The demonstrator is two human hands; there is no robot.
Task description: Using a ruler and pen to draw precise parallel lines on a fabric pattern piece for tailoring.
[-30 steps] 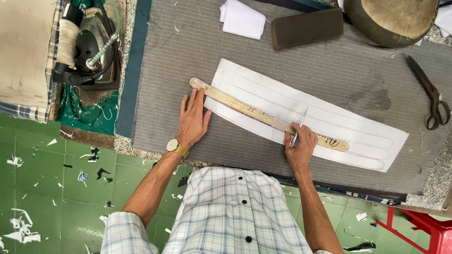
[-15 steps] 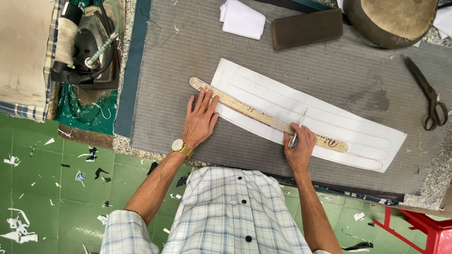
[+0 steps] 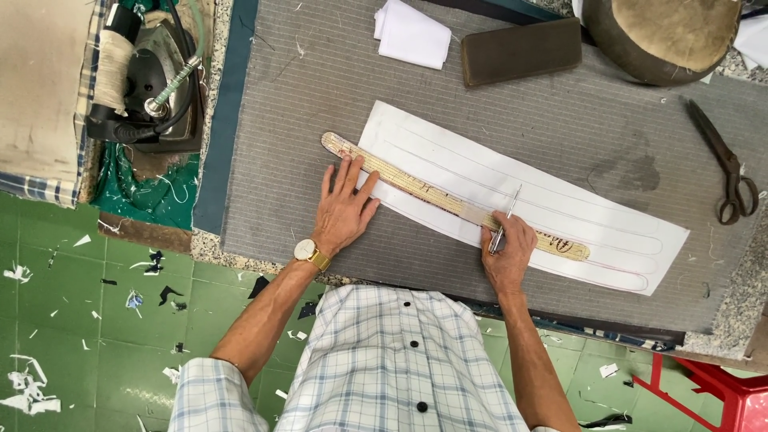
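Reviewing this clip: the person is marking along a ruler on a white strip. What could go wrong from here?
The left hand presses only the near end of the long wooden ruler, so its far end could pivot and skew the line. The pen in the right hand could wander off the edge. The white strip lies loose and may shift.

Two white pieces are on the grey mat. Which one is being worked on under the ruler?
The long white pattern piece with drawn lines, lying flat under the wooden ruler and both hands. The small folded white cloth sits untouched at the mat's far edge.
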